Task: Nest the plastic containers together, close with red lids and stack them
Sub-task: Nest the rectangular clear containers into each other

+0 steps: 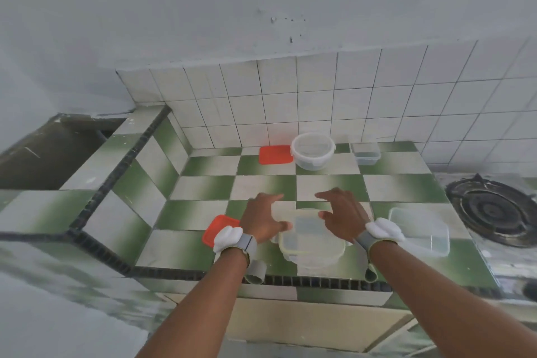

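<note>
— Green and white checked tiles cover the worktop (203, 212), with white wall tiles (319, 102) behind. What lies on it?

— Near the front edge, at about 6 o'clock, sits a clear square container (312, 241) with a pale yellowish rim, and a second clear box seems to lie under it; the blur keeps me from being sure. At 3 o'clock from it stands an open clear rectangular container (420, 231). At 9 o'clock a red lid (216, 228) lies flat, partly hidden by the left wrist.

— And at the back?

— At 12 o'clock a round clear container (313, 150) stands by the wall, a second red lid (275, 154) touching its left side, a small rectangular container (365, 152) just to its right. A gas burner (491, 209) is at far right.

— The hands?

— The left hand (266, 219) and the right hand (343, 216) hover over the square container, fingers spread. Each grip is wide apart and holds nothing; whether the thumbs touch the rim I cannot tell.
</note>
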`<control>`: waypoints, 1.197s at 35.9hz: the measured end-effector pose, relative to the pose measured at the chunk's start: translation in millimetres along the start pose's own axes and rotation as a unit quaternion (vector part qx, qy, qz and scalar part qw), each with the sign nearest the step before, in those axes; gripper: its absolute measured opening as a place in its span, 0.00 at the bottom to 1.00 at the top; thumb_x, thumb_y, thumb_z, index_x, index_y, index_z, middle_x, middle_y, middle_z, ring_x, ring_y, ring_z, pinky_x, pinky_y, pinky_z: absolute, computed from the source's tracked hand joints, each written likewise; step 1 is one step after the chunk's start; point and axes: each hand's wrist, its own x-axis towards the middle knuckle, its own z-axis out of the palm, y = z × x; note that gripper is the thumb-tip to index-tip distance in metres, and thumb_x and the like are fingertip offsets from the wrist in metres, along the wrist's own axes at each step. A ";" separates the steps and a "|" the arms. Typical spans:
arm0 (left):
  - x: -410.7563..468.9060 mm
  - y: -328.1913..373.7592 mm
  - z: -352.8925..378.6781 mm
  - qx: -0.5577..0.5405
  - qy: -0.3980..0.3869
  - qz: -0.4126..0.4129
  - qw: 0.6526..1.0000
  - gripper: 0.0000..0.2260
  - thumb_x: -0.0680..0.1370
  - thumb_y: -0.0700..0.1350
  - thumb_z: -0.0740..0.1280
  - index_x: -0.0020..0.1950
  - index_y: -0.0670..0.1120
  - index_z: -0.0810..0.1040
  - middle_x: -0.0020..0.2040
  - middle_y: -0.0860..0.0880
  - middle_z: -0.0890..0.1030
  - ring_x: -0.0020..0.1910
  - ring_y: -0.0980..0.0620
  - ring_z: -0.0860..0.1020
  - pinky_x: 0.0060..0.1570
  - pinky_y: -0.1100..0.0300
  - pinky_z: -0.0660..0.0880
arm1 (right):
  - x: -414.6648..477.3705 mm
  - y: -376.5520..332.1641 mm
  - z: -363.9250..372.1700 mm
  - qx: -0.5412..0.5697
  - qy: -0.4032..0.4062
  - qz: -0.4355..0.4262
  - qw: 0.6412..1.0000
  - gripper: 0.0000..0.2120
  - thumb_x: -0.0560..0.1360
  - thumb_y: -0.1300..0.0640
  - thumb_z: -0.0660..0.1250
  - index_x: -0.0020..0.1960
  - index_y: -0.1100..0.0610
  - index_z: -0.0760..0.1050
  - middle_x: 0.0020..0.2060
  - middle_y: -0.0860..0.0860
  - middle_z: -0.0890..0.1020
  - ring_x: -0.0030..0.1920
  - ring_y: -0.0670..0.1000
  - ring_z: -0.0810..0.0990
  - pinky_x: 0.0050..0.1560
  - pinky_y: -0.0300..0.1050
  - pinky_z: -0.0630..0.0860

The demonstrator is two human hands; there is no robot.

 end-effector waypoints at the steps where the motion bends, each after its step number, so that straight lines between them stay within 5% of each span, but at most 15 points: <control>1: -1.1 6.1 -2.5 0.017 -0.016 0.042 0.999 0.39 0.70 0.53 0.80 0.78 0.51 0.68 0.77 0.46 0.69 0.76 0.44 0.66 0.75 0.50 0.64 | -2.8 -1.2 -2.7 -0.012 -0.013 -0.043 0.999 0.27 0.77 0.50 0.67 0.74 0.50 0.67 0.71 0.49 0.71 0.70 0.56 0.67 0.68 0.51 0.68; 6: -3.8 25.0 -6.6 0.087 -0.169 0.148 0.971 0.57 0.64 0.54 0.84 0.84 0.50 0.52 0.83 0.50 0.58 0.81 0.50 0.58 0.75 0.60 0.54 | -12.1 -2.0 -14.1 -0.053 -0.207 -0.099 0.972 0.66 0.57 0.30 0.75 0.80 0.52 0.39 0.80 0.49 0.48 0.79 0.56 0.45 0.77 0.62 0.54; 10: 2.4 22.2 4.8 0.178 -0.219 0.145 0.948 0.64 0.62 0.57 0.85 0.84 0.48 0.45 0.84 0.46 0.56 0.82 0.45 0.58 0.80 0.51 0.59 | -18.0 3.0 -7.2 -0.045 -0.257 -0.085 0.962 0.70 0.57 0.36 0.80 0.80 0.51 0.35 0.80 0.49 0.43 0.79 0.57 0.42 0.77 0.57 0.48; 13: 4.4 19.9 10.2 0.203 -0.211 0.143 0.946 0.64 0.63 0.58 0.84 0.84 0.45 0.43 0.84 0.44 0.54 0.83 0.45 0.56 0.80 0.52 0.56 | -20.4 3.6 3.8 -0.055 -0.244 -0.064 0.966 0.75 0.53 0.32 0.79 0.78 0.52 0.30 0.78 0.50 0.48 0.77 0.58 0.48 0.76 0.61 0.56; 23: 3.3 24.0 19.7 0.269 -0.171 0.172 0.932 0.61 0.64 0.62 0.81 0.84 0.41 0.48 0.79 0.41 0.66 0.76 0.40 0.67 0.75 0.50 0.62 | -23.1 8.4 14.9 -0.083 -0.196 -0.076 0.974 0.76 0.51 0.29 0.77 0.78 0.53 0.28 0.76 0.49 0.53 0.74 0.57 0.54 0.72 0.61 0.62; 35: 5.2 8.8 34.3 0.296 -0.096 0.234 0.921 0.60 0.61 0.64 0.78 0.83 0.43 0.50 0.67 0.44 0.77 0.59 0.43 0.77 0.67 0.51 0.70 | -28.1 21.4 37.2 -0.033 -0.074 -0.120 0.989 0.66 0.56 0.33 0.75 0.80 0.56 0.42 0.71 0.48 0.63 0.65 0.51 0.63 0.66 0.51 0.71; 39: 7.6 5.1 38.3 0.267 -0.106 0.223 0.932 0.58 0.62 0.61 0.79 0.83 0.45 0.52 0.71 0.45 0.74 0.65 0.45 0.75 0.68 0.51 0.70 | -26.9 24.7 38.5 -0.029 -0.071 -0.132 0.988 0.66 0.56 0.33 0.76 0.80 0.55 0.44 0.71 0.48 0.63 0.65 0.51 0.63 0.67 0.51 0.70; 43: 4.7 -0.7 38.4 0.094 -0.160 0.168 0.968 0.53 0.68 0.55 0.80 0.84 0.48 0.51 0.82 0.45 0.59 0.81 0.47 0.56 0.80 0.49 0.57 | -26.5 21.7 29.1 0.022 -0.124 -0.119 0.985 0.68 0.54 0.30 0.77 0.80 0.53 0.43 0.74 0.47 0.57 0.72 0.53 0.55 0.75 0.52 0.60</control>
